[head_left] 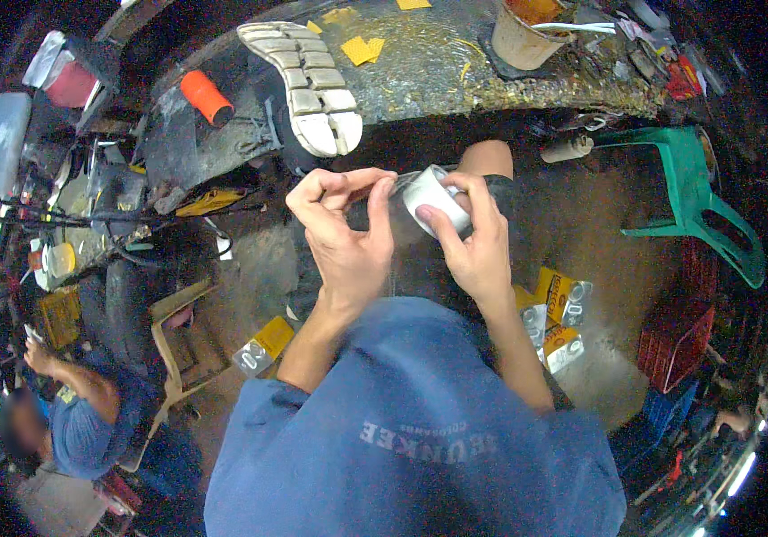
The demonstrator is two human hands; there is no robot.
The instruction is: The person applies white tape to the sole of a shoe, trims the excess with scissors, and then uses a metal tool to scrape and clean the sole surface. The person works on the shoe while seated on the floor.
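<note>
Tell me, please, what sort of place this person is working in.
Most likely a small workshop that makes or mends shoes: a pale shoe sole lies at the edge of a stained workbench, and a grimy bucket stands farther along it.

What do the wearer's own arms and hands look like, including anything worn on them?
The left hand and right hand are ungloved, and no watch or bracelet shows at either wrist. Both forearms are bare, emerging from the short sleeves of a blue shirt with faded lettering. No cables show on either arm.
</note>
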